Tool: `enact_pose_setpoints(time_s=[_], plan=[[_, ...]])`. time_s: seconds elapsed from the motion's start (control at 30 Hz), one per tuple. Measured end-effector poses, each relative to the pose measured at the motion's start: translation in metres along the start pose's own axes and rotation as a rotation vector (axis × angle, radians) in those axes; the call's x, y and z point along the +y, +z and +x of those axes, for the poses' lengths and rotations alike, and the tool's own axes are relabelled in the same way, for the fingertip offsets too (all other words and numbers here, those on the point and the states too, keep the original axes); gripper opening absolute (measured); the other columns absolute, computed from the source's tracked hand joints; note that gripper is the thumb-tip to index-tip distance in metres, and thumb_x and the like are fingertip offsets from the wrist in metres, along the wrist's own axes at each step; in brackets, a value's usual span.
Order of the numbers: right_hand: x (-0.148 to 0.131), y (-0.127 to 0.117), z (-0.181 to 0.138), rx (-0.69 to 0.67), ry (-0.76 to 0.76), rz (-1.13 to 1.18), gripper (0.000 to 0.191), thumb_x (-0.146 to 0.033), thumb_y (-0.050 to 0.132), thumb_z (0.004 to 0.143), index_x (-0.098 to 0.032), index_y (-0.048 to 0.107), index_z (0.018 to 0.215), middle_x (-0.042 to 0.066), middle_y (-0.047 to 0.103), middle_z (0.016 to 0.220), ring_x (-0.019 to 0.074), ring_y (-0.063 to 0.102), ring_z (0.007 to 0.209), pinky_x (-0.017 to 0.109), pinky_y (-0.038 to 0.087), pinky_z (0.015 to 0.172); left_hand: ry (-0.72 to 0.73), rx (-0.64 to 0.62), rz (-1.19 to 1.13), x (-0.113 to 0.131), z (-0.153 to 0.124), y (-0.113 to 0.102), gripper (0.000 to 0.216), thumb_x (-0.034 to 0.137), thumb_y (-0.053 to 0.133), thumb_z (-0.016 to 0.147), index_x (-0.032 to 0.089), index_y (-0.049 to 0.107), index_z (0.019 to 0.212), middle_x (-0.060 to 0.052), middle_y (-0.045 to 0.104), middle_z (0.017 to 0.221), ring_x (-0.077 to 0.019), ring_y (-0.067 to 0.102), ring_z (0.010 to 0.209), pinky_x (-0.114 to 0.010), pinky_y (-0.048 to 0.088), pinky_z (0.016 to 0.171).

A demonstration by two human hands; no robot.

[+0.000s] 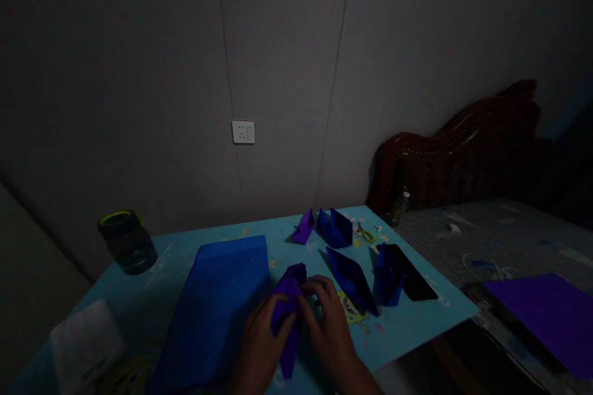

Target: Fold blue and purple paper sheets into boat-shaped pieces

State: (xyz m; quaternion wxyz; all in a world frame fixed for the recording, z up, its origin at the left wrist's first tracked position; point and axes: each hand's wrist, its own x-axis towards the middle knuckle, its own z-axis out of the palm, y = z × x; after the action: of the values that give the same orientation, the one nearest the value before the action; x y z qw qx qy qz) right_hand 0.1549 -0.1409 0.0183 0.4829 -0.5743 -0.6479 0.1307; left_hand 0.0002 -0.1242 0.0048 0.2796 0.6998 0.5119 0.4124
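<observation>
A folded purple paper piece [291, 296], shaped like a pointed boat, is held upright between both hands near the front of the table. My left hand [266, 333] grips its left side, thumb and fingers closed on the paper. On the other side, my right hand [327, 321] pinches the paper's right edge with thumb and fingertips. Left of the hands lies a stack of blue paper sheets [222, 296]. To the right stand folded paper boats: a dark blue one [353, 281], another dark blue one [390, 274], a blue one [334, 228] and a small purple one [304, 227].
Yellow-handled scissors [367, 234] and a black phone-like slab [412, 274] lie on the light blue table [407, 339]. A dark cup [128, 242] and white tissue [86, 342] sit at the left. Right of the table, a bed holds purple paper [546, 315] and a bottle [399, 207].
</observation>
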Motion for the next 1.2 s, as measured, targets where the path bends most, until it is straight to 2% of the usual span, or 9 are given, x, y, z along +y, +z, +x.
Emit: enact_pose_setpoints(time_s=[0.1,0.2,0.4,0.5,0.67,1.0,1.2], plan=[[0.001,0.002,-0.001,-0.004,0.017,0.122,0.027,-0.030,0.045,0.098,-0.025,0.068,0.111,0.008,0.068,0.116,0.0212,0.065,0.109,0.034,0.052,0.094,0.019,0.005,-0.003,-0.004,0.001,0.002,0.015,0.026,0.060,0.082,0.026,0.066,0.095,-0.004,0.075,0.096,-0.0220,0.071,0.092,-0.036,0.057,0.085],[0.002,0.005,-0.003,-0.013,0.040,0.220,0.029,-0.027,0.045,0.099,-0.025,0.069,0.115,0.007,0.074,0.107,0.0202,0.069,0.101,0.033,0.055,0.089,0.045,0.022,0.023,-0.009,0.001,0.006,0.016,0.030,0.057,0.084,0.026,0.067,0.096,-0.005,0.073,0.097,-0.0228,0.070,0.094,-0.037,0.057,0.085],[0.004,0.008,-0.012,0.099,-0.057,0.218,0.030,-0.019,0.051,0.093,-0.026,0.072,0.113,0.006,0.076,0.104,0.0202,0.072,0.096,0.032,0.057,0.085,0.065,0.111,0.073,-0.010,0.004,0.009,0.022,0.032,0.050,0.088,0.023,0.065,0.102,-0.008,0.064,0.106,-0.0233,0.068,0.098,-0.040,0.057,0.087],[0.000,0.005,-0.014,0.071,-0.066,0.190,0.031,-0.018,0.053,0.091,-0.027,0.072,0.114,0.007,0.077,0.103,0.0211,0.073,0.093,0.032,0.059,0.083,0.086,0.109,0.086,-0.004,0.007,0.009,0.019,0.032,0.046,0.090,0.023,0.063,0.095,-0.007,0.064,0.095,-0.0223,0.067,0.088,-0.038,0.057,0.080],[-0.006,-0.001,-0.012,0.056,-0.006,0.186,0.023,-0.027,0.059,0.091,-0.025,0.076,0.106,0.008,0.078,0.098,0.0233,0.074,0.089,0.034,0.060,0.081,0.027,0.172,0.125,0.005,0.009,0.012,0.012,0.033,0.048,0.089,0.024,0.055,0.085,-0.005,0.063,0.083,-0.0231,0.066,0.078,-0.038,0.054,0.072],[-0.003,-0.003,-0.009,0.091,0.058,0.185,0.027,-0.039,0.057,0.091,-0.023,0.078,0.098,0.010,0.078,0.094,0.0257,0.073,0.087,0.036,0.060,0.078,-0.024,0.053,0.029,0.014,0.008,0.006,0.004,0.022,0.050,0.085,0.025,0.050,0.082,-0.003,0.062,0.082,-0.0201,0.064,0.082,-0.035,0.051,0.078],[0.000,-0.002,-0.007,0.036,0.156,0.245,0.026,-0.040,0.061,0.088,-0.022,0.077,0.097,0.009,0.078,0.094,0.0261,0.073,0.086,0.034,0.060,0.074,-0.012,0.012,0.051,0.013,0.007,0.004,0.008,0.020,0.048,0.085,0.024,0.054,0.088,-0.005,0.063,0.091,-0.0203,0.064,0.086,-0.036,0.052,0.082]])
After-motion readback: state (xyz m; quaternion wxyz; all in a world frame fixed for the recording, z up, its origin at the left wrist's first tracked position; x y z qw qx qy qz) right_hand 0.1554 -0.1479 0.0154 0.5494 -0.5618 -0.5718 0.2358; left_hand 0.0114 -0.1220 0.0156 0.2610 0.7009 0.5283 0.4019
